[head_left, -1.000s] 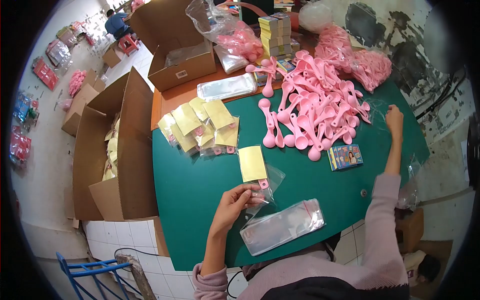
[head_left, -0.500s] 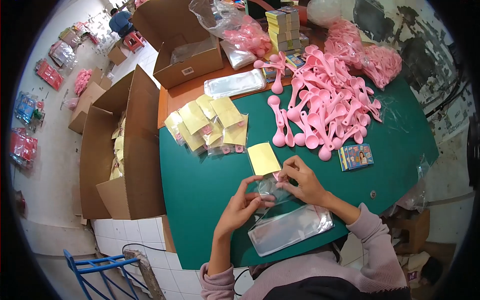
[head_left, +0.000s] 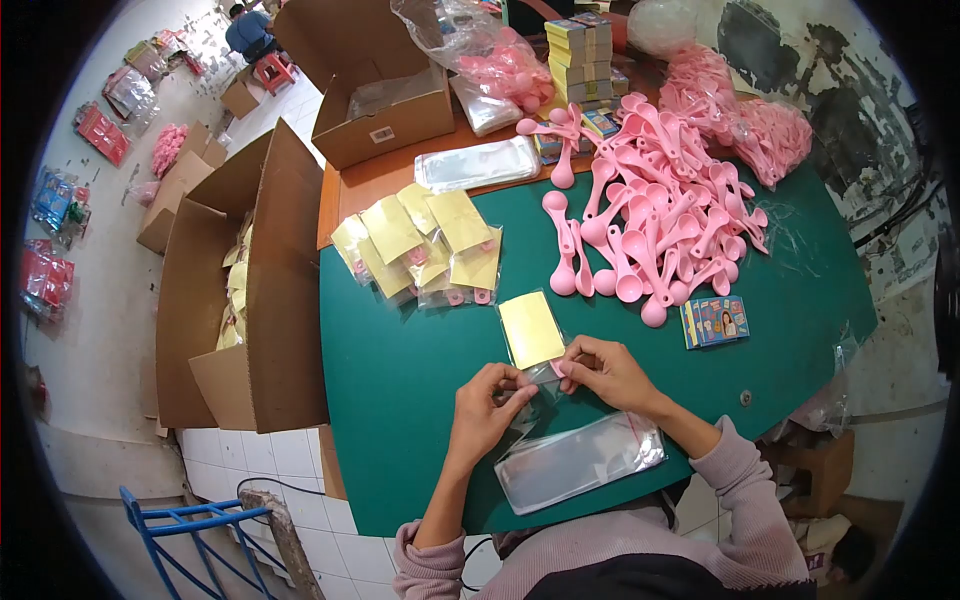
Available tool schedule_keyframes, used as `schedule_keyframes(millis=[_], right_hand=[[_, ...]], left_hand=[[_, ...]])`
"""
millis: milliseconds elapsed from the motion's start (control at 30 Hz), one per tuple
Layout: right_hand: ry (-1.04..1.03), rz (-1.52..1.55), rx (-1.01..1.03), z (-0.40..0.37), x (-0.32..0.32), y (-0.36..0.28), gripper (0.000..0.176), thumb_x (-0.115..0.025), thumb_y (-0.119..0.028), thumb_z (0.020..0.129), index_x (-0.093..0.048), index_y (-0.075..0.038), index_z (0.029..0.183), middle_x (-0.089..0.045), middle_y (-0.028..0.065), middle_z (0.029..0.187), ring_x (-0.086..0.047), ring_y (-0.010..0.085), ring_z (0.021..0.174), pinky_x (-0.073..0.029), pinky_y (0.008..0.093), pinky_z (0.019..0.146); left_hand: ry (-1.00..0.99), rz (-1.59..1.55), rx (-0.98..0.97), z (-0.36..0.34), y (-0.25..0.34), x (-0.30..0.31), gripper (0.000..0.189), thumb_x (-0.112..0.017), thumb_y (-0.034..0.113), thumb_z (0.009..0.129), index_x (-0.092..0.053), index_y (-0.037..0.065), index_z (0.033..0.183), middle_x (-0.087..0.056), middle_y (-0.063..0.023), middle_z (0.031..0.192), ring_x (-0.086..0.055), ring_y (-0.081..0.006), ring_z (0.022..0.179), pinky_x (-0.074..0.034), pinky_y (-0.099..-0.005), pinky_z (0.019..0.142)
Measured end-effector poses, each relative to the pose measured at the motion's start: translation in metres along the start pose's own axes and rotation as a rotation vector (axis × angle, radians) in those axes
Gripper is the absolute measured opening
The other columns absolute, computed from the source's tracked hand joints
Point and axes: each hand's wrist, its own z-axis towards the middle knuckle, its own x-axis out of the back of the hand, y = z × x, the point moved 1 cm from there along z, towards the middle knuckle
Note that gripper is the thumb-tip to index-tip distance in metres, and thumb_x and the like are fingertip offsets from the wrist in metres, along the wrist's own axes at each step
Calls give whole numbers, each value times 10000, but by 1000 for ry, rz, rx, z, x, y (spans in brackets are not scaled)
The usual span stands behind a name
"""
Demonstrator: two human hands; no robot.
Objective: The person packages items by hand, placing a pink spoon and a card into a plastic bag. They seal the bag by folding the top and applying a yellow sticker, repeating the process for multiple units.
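Between my two hands lies a clear plastic bag [head_left: 545, 374] holding a yellow card [head_left: 532, 330] and a pink piece, probably a measuring spoon, mostly hidden. My left hand [head_left: 487, 408] pinches the bag's lower left edge. With thumb and forefinger, my right hand [head_left: 604, 373] grips its right edge beside the pink piece. Just below my hands is a stack of flat clear bags [head_left: 580, 462]. Pink measuring spoons [head_left: 640, 215] form a large heap beyond my right hand. A small pile of printed cards [head_left: 715, 322] rests to the right.
Filled bags with yellow cards [head_left: 420, 240] lie at the table's left. A tall open carton [head_left: 285, 290] stands beside the table; another box [head_left: 385, 115] sits at the back. More clear bags [head_left: 476, 163] and card bundles [head_left: 580, 60] are there. A blue metal frame [head_left: 200, 530] stands lower left.
My left hand has moved up and closed on the bag's lower edge, where its fingers were spread before. The bag lies flatter now. My right hand stays at its right side.
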Motion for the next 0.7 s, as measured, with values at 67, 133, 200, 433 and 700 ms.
schedule_keyframes(millis=[67, 133, 200, 433, 700], right_hand=[[48, -4, 13, 1, -2, 3, 144, -586, -102, 846, -527, 29, 840, -573, 47, 728, -586, 97, 651, -494, 240, 598], [98, -8, 26, 2, -3, 4, 142, -579, -92, 849, -507, 30, 847, -581, 46, 690, -598, 102, 629, -498, 232, 573], [163, 43, 42, 2, -4, 4, 161, -590, -77, 837, -456, 11, 830, -580, 57, 688, -608, 108, 608, -500, 220, 510], [209, -31, 51, 5, -5, 7, 217, -606, -74, 823, -398, -17, 796, -574, 62, 663, -605, 117, 539, -484, 215, 449], [171, -67, 27, 1, -8, -7, 215, -584, -102, 830, -509, 22, 989, -581, 77, 663, -603, 115, 569, -471, 236, 477]], left_hand=[[15, -5, 11, 0, -1, 0, 147, -682, 92, 759, -582, 18, 838, -614, -11, 782, -576, -75, 742, -469, -227, 625], [29, -10, 21, 2, -4, 0, 150, -686, 95, 756, -584, 17, 833, -617, -14, 781, -579, -76, 742, -465, -227, 629], [59, 25, 40, 2, -8, 0, 173, -694, 115, 751, -586, -2, 819, -594, -35, 781, -584, -94, 697, -484, -218, 613], [107, -243, 72, 3, -12, -6, 158, -634, 60, 798, -535, 4, 908, -600, -34, 818, -551, -69, 703, -439, -182, 592], [43, -128, -30, 3, -8, -4, 354, -623, 53, 793, -526, 40, 1133, -572, -36, 1056, -541, -78, 752, -424, -182, 547]])
